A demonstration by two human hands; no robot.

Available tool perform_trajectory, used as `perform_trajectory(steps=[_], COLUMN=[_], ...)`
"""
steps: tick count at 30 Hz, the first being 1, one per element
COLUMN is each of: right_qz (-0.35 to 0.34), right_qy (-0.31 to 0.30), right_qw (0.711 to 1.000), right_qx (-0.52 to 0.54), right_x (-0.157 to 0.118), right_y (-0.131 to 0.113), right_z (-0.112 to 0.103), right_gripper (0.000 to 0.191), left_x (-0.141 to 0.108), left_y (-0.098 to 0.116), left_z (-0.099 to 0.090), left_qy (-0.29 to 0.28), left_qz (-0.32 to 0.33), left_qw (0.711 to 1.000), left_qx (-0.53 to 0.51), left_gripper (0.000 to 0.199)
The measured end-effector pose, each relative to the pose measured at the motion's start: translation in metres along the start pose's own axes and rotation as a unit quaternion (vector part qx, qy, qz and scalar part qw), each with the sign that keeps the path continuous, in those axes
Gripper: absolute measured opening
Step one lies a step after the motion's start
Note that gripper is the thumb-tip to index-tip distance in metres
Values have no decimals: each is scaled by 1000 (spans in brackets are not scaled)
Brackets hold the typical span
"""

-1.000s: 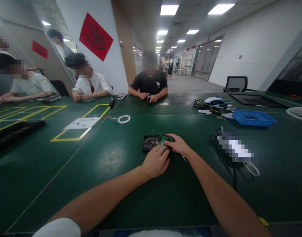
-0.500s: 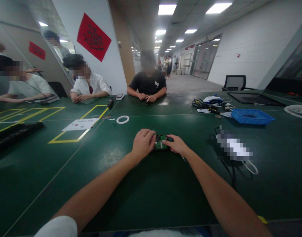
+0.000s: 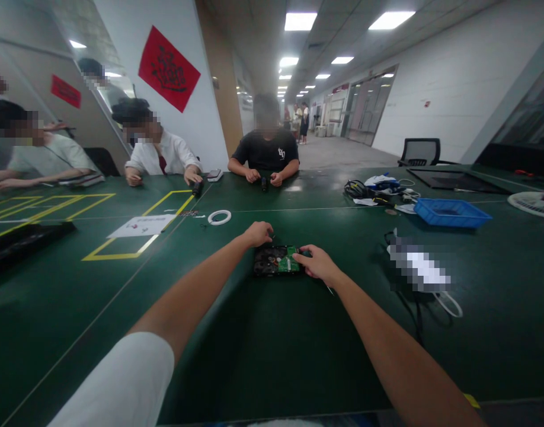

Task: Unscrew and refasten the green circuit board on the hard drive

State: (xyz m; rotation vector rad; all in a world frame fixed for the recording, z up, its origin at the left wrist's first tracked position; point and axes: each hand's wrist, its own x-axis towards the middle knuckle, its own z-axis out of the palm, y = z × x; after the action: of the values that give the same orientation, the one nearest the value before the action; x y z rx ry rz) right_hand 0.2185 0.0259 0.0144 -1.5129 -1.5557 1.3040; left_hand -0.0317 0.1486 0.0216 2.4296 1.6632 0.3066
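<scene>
At the centre of the green table point(image 3: 236, 362), the hard drive point(image 3: 265, 264) lies flat, with a green circuit board point(image 3: 286, 261) exposed on its upper face toward the right. At the drive's right end, the right hand point(image 3: 319, 264) is partly closed around a screwdriver point(image 3: 307, 252); its dark green handle shows between the fingers, and a thin metal shaft projects below the hand toward the near side. The thumb of this hand reaches the board's right portion. Just beyond the drive's far left edge, the left hand point(image 3: 258, 235) is bent, its fingers drawn close together near the tabletop; whether anything small is pinched in them cannot be determined.

Beyond the drive and to its left, a white ring point(image 3: 219, 223) lies flat, and farther left a printed paper sheet point(image 3: 141, 226) rests across yellow tape point(image 3: 114, 257). Well to the drive's right is a white item point(image 3: 421, 268), blurred beyond identification, with a white loop at its near end. Farther back on that side are a blue tray point(image 3: 454, 222) and a cable bundle point(image 3: 358, 190). Directly across the table from the drive, a person in a black shirt point(image 3: 266, 153) sits with both hands beside a small dark object point(image 3: 264, 184).
</scene>
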Motion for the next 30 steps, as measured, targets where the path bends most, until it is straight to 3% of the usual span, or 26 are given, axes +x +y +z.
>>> perform_trajectory(steps=[15, 25, 30], right_qz=[-2, 7, 12], right_qy=[-6, 3, -1], right_qw=[1000, 1000, 1000], right_qx=[4, 13, 16], right_x=[4, 3, 2], right_y=[4, 3, 2], right_z=[1, 0, -2], right_gripper=[34, 43, 43], left_x=[17, 21, 19], left_y=[-5, -11, -22], left_z=[12, 15, 16], left_qy=[-1, 12, 9], left_qz=[32, 9, -6], left_qw=[999, 1000, 999], left_qx=[-7, -16, -41], left_gripper=[9, 7, 17])
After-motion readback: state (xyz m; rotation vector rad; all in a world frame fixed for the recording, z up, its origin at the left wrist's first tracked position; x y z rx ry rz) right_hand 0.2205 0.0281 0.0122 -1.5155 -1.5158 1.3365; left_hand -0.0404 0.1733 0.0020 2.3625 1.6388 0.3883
